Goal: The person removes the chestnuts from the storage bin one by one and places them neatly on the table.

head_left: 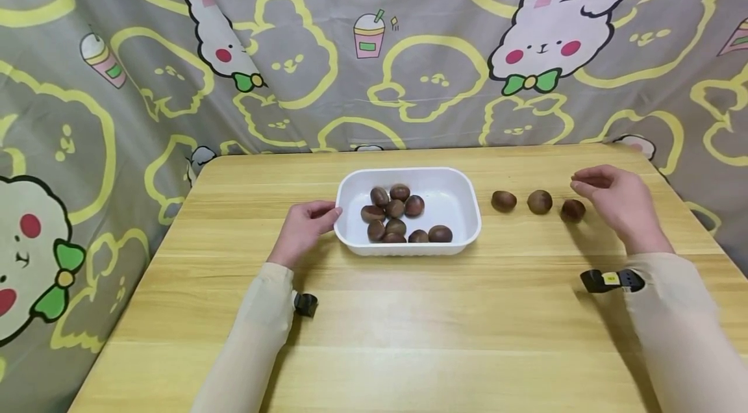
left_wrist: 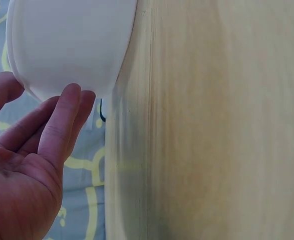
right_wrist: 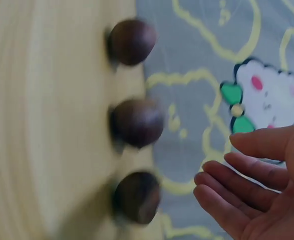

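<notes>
A white plastic tray [head_left: 466, 225] sits on the table with several brown chestnuts [head_left: 414, 206] inside. At its left end my left hand [head_left: 300, 231] holds the tray, thumb at the rim and fingers against the outer wall; the left wrist view shows this white end wall [left_wrist: 71, 45] too. Three chestnuts lie in a row right of the tray: a left one [head_left: 504, 201], a middle one [head_left: 539, 202] and a right one [head_left: 573, 210]. My right hand [head_left: 622, 202] hovers just above and right of the right one, holding nothing. Its fingers [right_wrist: 237, 187] are loosely bent, apart from the chestnuts.
The wooden table [head_left: 409, 328] extends toward me in front of the tray. Behind it and to the left hangs a grey curtain [head_left: 426, 4] with cartoon prints. Each wrist wears a black strap, such as the right strap [head_left: 610, 280].
</notes>
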Tool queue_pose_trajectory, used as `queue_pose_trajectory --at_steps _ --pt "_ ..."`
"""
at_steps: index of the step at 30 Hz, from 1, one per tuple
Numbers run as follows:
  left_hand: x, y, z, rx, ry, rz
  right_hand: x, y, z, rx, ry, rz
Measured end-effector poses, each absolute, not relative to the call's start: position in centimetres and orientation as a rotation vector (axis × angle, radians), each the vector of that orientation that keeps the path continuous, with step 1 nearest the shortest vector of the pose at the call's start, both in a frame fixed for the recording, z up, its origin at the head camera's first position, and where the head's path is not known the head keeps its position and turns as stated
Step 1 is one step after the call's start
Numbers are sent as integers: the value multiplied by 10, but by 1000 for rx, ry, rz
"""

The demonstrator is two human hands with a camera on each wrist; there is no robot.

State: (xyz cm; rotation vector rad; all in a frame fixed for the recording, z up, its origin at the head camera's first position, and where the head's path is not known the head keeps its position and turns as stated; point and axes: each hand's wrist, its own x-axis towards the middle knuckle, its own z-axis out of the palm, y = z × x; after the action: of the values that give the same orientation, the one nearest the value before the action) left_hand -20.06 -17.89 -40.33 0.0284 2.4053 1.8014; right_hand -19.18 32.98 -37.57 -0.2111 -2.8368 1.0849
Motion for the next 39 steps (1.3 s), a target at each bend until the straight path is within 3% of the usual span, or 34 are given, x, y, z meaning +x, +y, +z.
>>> queue_pose_trajectory --at_steps 14,39 --pt "-199 -180 -403 -17 2404 1801 -207 239 -345 44 -2728 1377" --pt "-201 -179 -400 5 2459 1738 -224 133 -379 256 -2820 1528"
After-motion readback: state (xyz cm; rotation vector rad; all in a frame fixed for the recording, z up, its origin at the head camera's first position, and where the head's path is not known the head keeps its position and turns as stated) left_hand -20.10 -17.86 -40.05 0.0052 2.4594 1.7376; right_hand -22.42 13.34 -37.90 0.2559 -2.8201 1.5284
